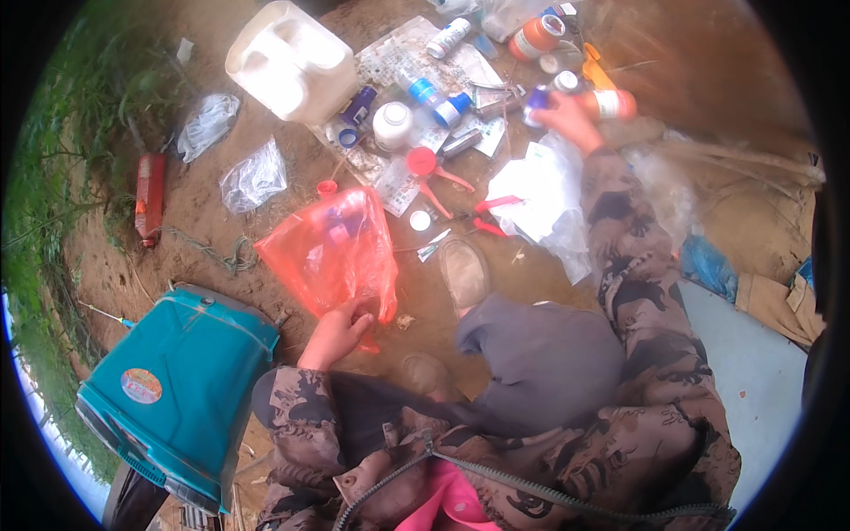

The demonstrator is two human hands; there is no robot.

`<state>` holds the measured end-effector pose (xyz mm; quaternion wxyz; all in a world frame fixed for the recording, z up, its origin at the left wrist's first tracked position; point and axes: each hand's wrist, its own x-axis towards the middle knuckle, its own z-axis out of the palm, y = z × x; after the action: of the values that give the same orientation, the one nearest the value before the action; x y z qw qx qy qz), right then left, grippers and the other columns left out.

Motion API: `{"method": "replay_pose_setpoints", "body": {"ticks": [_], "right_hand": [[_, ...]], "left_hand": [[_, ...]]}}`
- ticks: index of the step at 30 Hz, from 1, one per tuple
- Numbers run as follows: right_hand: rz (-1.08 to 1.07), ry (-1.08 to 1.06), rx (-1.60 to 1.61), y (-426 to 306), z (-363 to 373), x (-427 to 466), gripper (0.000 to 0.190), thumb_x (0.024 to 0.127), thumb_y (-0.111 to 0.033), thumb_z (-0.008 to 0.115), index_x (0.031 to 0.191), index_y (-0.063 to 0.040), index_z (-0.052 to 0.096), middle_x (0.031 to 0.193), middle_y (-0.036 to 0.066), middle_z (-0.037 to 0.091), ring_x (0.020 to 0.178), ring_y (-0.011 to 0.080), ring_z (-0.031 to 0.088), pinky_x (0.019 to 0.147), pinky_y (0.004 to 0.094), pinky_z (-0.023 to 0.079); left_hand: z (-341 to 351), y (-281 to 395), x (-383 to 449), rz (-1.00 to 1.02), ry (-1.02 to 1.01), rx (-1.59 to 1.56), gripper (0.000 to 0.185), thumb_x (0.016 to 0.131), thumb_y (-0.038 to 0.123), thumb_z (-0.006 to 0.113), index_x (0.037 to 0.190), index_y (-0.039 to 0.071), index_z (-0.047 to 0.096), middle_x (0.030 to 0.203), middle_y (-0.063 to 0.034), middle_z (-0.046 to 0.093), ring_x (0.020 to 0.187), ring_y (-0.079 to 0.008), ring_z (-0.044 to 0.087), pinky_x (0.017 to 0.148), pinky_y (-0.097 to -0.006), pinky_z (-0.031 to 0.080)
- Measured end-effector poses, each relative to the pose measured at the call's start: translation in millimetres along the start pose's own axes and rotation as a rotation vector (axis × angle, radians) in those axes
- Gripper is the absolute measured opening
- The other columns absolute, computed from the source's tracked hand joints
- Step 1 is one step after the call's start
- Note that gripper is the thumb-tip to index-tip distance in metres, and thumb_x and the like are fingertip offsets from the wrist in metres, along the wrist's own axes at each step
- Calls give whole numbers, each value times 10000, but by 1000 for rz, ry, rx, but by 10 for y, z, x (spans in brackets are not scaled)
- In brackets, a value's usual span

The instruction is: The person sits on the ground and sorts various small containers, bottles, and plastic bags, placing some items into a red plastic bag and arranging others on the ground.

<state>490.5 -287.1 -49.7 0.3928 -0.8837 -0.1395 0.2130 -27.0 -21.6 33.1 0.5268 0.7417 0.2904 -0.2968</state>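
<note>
My left hand (339,332) pinches the edge of a translucent red plastic bag (332,245), through which a purple-and-pink item shows. At the upper right, my right hand (568,119) is closed on a purple-and-white bottle (536,106), slightly blurred. Beside it lie an orange bottle with a white label (607,104) and a small bottle with a white cap (565,81). Left of my right hand are a blue-capped bottle (453,110), a white plastic bottle (392,126) and a dark purple bottle (358,106). Red-handled pliers (495,214) lie partly on a white plastic bag (538,192).
A cut white plastic jug (292,63) stands at the upper left, and a teal plastic container (192,372) at the lower left. A red bottle (149,199) lies near green plants. My shoe (465,269) rests near the pliers. A pale blue panel (744,385) is at the right.
</note>
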Motion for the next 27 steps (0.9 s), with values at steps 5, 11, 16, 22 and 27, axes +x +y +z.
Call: {"method": "replay_pose_setpoints", "body": {"ticks": [5, 11, 16, 22, 27], "right_hand": [[-5, 218, -236, 73, -73, 45, 520, 864, -307, 739, 1223, 50, 623, 1015, 193, 730, 950, 288, 717, 842, 383, 543], [-23, 207, -225, 501, -133, -231, 404, 901, -248, 696, 1180, 41, 654, 993, 177, 742, 932, 280, 717, 846, 367, 548], [210, 297, 172, 784, -227, -381, 281, 918, -141, 657, 1149, 19, 671, 1001, 122, 730, 813, 180, 706, 736, 314, 562], [138, 227, 159, 638, -220, -500, 303, 917, -125, 660, 1175, 33, 655, 1020, 101, 721, 762, 149, 690, 702, 288, 557], [10, -65, -288, 377, -70, -706, 510, 865, -291, 746, 1264, 6, 633, 1151, 166, 699, 1020, 284, 689, 902, 366, 539]], "left_hand": [[0, -28, -21, 5, 20, 16, 405, 937, 234, 641, 1287, 33, 618, 966, -171, 725, 917, -310, 712, 812, -391, 546], [22, -81, -35, 13, 50, 43, 416, 937, 231, 644, 1303, 36, 613, 984, -176, 727, 928, -312, 712, 826, -394, 547], [53, -132, -50, 36, 56, 0, 405, 938, 228, 642, 1287, 26, 613, 964, -180, 724, 911, -324, 710, 815, -395, 546], [36, -142, -38, 47, 48, 17, 387, 938, 221, 641, 1269, 21, 614, 944, -187, 720, 890, -333, 709, 799, -402, 544], [53, -154, -46, 33, 62, -7, 386, 935, 217, 647, 1269, 24, 616, 955, -185, 721, 899, -331, 709, 800, -405, 544]]}}
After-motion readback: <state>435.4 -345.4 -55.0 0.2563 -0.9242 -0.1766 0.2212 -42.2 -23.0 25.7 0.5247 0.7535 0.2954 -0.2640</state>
